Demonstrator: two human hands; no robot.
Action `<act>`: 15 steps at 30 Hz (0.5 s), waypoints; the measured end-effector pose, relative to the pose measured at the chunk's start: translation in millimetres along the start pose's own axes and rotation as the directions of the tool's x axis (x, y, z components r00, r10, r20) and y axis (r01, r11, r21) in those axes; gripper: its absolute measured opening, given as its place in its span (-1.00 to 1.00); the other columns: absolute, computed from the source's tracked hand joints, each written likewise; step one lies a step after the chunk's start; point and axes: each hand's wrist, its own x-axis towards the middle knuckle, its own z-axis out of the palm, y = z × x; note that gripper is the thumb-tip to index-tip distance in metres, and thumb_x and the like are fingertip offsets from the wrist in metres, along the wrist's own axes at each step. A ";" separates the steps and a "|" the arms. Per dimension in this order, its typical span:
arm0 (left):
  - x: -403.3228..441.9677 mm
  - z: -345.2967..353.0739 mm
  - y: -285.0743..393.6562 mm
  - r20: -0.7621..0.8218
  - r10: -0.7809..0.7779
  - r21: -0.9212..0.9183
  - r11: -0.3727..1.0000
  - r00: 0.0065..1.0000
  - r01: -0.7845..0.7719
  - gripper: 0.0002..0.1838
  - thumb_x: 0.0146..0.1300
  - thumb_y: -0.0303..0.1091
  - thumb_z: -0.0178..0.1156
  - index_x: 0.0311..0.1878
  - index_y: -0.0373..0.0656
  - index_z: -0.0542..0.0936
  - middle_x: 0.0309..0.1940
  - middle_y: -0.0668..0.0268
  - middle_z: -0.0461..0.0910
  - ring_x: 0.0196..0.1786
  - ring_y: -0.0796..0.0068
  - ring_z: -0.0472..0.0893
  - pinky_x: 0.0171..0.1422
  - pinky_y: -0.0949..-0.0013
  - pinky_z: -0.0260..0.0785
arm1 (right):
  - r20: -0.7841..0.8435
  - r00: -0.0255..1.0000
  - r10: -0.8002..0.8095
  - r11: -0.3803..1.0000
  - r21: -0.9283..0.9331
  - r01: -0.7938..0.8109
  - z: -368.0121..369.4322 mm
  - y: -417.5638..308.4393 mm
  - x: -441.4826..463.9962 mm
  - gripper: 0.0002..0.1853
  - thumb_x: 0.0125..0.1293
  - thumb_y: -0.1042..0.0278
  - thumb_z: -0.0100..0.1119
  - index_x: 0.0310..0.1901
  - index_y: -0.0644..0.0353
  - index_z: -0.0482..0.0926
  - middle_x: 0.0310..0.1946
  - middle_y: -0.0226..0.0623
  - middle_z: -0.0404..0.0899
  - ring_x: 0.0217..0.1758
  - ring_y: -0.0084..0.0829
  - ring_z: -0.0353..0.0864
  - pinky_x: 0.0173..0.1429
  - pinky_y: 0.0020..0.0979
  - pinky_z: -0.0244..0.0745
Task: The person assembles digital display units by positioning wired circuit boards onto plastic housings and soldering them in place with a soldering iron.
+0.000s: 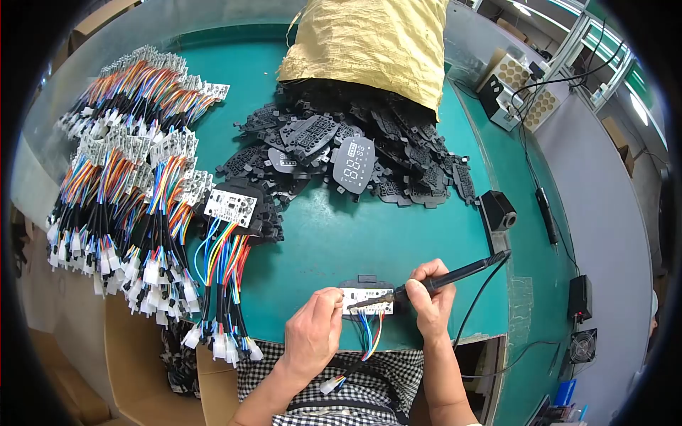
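Note:
My right hand (431, 302) is wrapped round the black handle of a soldering iron (462, 273). Its metal tip reaches left across a small white circuit board (369, 301) near the table's front edge. Under the board lies a black plastic housing (367, 279), partly covered. Coloured wires (369, 337) run from the board's lower edge to a white connector (330, 385) hanging over the edge. At the board's left side my left hand (314, 326) is closed, fingertips pinched together; whatever they hold is hidden.
Many wired circuit boards (153, 192) are heaped at the left. Black plastic housings (419, 163) spill from a yellow sack (366, 46) at the back. An iron holder (497, 211) stands right, with the iron's cable (474, 305) below. A cardboard box (131, 362) is lower left.

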 end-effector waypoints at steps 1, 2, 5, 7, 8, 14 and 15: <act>0.2 -0.5 0.5 0.000 -0.002 -0.002 1.000 1.000 0.002 -0.71 -0.02 -0.69 0.17 -0.23 -0.26 0.34 -0.28 0.12 0.58 -0.29 0.22 0.61 -0.25 0.32 0.46 | 0.002 1.000 0.003 1.000 -0.001 -0.003 -0.2 0.2 -0.2 -0.83 0.06 0.48 0.18 -0.44 0.19 0.34 -0.59 -0.56 0.29 -0.56 -0.76 0.20 -0.50 -0.66 0.11; 0.3 -0.7 0.9 0.000 -0.004 -0.003 1.000 1.000 0.004 -0.71 -0.02 -0.69 0.17 -0.23 -0.26 0.34 -0.28 0.12 0.58 -0.29 0.22 0.61 -0.25 0.32 0.47 | 0.002 1.000 0.003 1.000 -0.002 -0.003 0.0 -0.1 -0.4 -0.83 0.06 0.48 0.18 -0.44 0.19 0.34 -0.59 -0.56 0.29 -0.56 -0.76 0.20 -0.50 -0.66 0.11; 0.1 -0.4 0.2 -0.002 -0.002 -0.007 1.000 1.000 0.002 -0.71 -0.02 -0.69 0.17 -0.22 -0.27 0.35 -0.28 0.12 0.58 -0.29 0.22 0.62 -0.25 0.32 0.47 | -0.006 1.000 0.010 1.000 0.009 -0.010 1.1 -0.8 -0.5 -0.83 0.06 0.49 0.18 -0.44 0.18 0.34 -0.59 -0.57 0.28 -0.56 -0.77 0.19 -0.51 -0.67 0.09; 0.1 -0.5 0.0 -0.005 0.000 -0.010 1.000 1.000 0.000 -0.70 -0.02 -0.69 0.17 -0.22 -0.27 0.35 -0.29 0.13 0.57 -0.30 0.22 0.61 -0.25 0.32 0.46 | -0.007 1.000 0.009 0.999 0.035 -0.009 1.1 -0.9 -0.6 -0.83 0.06 0.49 0.18 -0.44 0.18 0.34 -0.59 -0.58 0.28 -0.57 -0.78 0.18 -0.52 -0.67 0.08; 0.1 -0.4 -0.1 -0.007 0.001 -0.015 1.000 1.000 -0.002 -0.70 -0.02 -0.69 0.17 -0.22 -0.27 0.36 -0.29 0.13 0.57 -0.30 0.23 0.61 -0.25 0.32 0.46 | -0.007 1.000 0.009 0.999 0.033 -0.008 0.5 -0.4 -0.7 -0.83 0.06 0.49 0.18 -0.44 0.18 0.34 -0.59 -0.58 0.28 -0.57 -0.78 0.18 -0.52 -0.67 0.08; -0.1 -0.1 -1.1 -0.018 0.011 -0.017 1.000 1.000 -0.012 -0.70 -0.03 -0.70 0.18 -0.20 -0.28 0.39 -0.33 0.14 0.56 -0.32 0.24 0.61 -0.27 0.33 0.46 | -0.005 1.000 0.013 1.000 0.010 -0.013 -0.8 1.7 -0.5 -0.83 0.06 0.48 0.18 -0.44 0.18 0.34 -0.60 -0.59 0.27 -0.58 -0.79 0.17 -0.53 -0.68 0.06; -0.1 -0.4 -0.8 -0.018 0.012 -0.017 1.000 1.000 -0.012 -0.70 -0.03 -0.70 0.18 -0.20 -0.28 0.39 -0.33 0.14 0.56 -0.32 0.24 0.61 -0.27 0.33 0.46 | -0.013 1.000 0.012 1.000 0.010 -0.012 0.4 0.5 -0.4 -0.83 0.06 0.48 0.18 -0.44 0.18 0.34 -0.60 -0.59 0.27 -0.58 -0.79 0.17 -0.53 -0.68 0.07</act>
